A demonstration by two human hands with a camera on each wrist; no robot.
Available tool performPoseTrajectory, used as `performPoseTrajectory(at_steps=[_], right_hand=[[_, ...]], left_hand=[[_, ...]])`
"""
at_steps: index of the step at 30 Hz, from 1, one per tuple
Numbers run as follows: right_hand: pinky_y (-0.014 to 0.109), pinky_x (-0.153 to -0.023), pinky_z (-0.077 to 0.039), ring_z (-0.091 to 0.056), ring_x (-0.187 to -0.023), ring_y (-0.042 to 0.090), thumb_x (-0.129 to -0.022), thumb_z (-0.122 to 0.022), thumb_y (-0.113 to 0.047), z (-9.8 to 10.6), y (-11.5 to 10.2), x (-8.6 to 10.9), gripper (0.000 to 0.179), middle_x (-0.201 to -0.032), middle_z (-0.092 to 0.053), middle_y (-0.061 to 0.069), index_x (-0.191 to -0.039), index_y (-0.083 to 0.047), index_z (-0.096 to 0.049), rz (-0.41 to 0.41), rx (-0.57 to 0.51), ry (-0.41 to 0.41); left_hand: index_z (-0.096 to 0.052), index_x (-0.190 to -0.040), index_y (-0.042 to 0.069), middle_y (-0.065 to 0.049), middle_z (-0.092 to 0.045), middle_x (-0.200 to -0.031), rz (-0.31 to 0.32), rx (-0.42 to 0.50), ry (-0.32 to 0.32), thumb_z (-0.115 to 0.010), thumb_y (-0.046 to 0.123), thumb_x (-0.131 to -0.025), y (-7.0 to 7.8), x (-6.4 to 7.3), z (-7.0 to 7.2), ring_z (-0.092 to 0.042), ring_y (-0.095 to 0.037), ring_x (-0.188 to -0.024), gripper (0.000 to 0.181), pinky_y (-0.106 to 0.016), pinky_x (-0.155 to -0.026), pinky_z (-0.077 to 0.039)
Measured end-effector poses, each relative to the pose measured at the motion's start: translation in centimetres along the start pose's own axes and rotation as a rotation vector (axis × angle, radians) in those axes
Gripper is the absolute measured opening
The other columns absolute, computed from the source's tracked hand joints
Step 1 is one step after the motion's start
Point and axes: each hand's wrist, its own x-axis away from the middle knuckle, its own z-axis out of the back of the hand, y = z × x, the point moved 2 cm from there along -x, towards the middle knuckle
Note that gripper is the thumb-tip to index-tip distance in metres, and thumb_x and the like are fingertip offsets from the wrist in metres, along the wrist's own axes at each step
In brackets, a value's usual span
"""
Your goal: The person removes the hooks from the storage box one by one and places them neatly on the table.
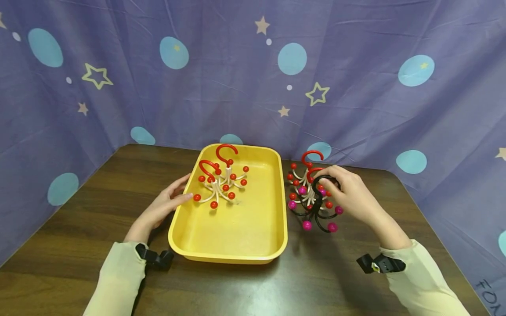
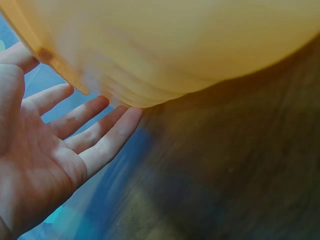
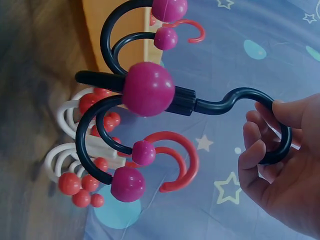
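My right hand grips the curved top hook of a black multi-arm hanger. Magenta balls tip its curled arms, which fan out below the hook. Beside and behind it are red-and-white hangers of the same shape, partly hidden. At the left side of a yellow tray, my left hand has its thumb over the rim and its fairly straight fingers against the outer wall. Inside the tray, toward the back left, stand two red-and-white hangers, a nearer one and a farther one.
The dark wooden table extends around the tray. Behind it hangs a purple curtain with stars and blue dots. The hangers on the right stand close to the tray's right wall.
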Motion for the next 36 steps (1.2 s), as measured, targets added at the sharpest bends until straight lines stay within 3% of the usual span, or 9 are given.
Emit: performPoseTrajectory(at_steps=[8, 18, 29, 36], right_hand=[[0.029, -0.062, -0.040, -0.046, -0.067, 0.007, -0.087, -0.048, -0.027, -1.1, 0.9, 0.6, 0.015, -0.086, -0.056, -0.006, -0.097, -0.020, -0.057, -0.006, -0.010, -0.046], [0.031, -0.063, -0.040, -0.046, -0.069, 0.009, -0.087, -0.049, -0.025, -2.6, 2.2, 1.0, 0.019, -0.089, -0.055, -0.006, -0.099, -0.015, -0.059, -0.023, -0.025, -0.044], [0.027, -0.062, -0.037, -0.045, -0.068, 0.008, -0.085, -0.052, -0.020, -3.6, 3.1, 1.2, 0.014, -0.090, -0.056, -0.008, -0.096, -0.018, -0.060, -0.017, -0.015, 0.016], [0.026, -0.062, -0.038, -0.046, -0.070, 0.008, -0.085, -0.051, -0.026, -3.6, 2.7, 1.3, 0.017, -0.094, -0.054, -0.010, -0.099, -0.020, -0.059, -0.037, -0.034, -0.040]], left_hand=[[-0.018, -0.136, 0.024, -0.019, -0.032, -0.127, 0.001, 0.002, -0.002, -0.053, 0.027, -0.084, 0.0, -0.1, 0.1, -0.051, -0.021, -0.099, 0.063, -0.036, -0.073, -0.046], [-0.015, -0.137, 0.020, -0.021, -0.032, -0.128, 0.022, 0.003, -0.001, -0.051, 0.021, -0.086, 0.7, 0.1, -0.1, -0.044, -0.036, -0.103, 0.063, -0.037, -0.073, -0.046], [-0.018, -0.136, 0.025, -0.018, -0.034, -0.126, 0.018, -0.012, 0.014, -0.054, 0.028, -0.083, 0.1, 0.0, 0.0, -0.048, -0.027, -0.101, 0.064, -0.036, -0.074, -0.046], [-0.017, -0.137, 0.024, -0.018, -0.033, -0.127, 0.026, -0.016, 0.008, -0.053, 0.028, -0.084, 0.4, 0.2, -0.2, -0.047, -0.029, -0.103, 0.064, -0.036, -0.074, -0.046]])
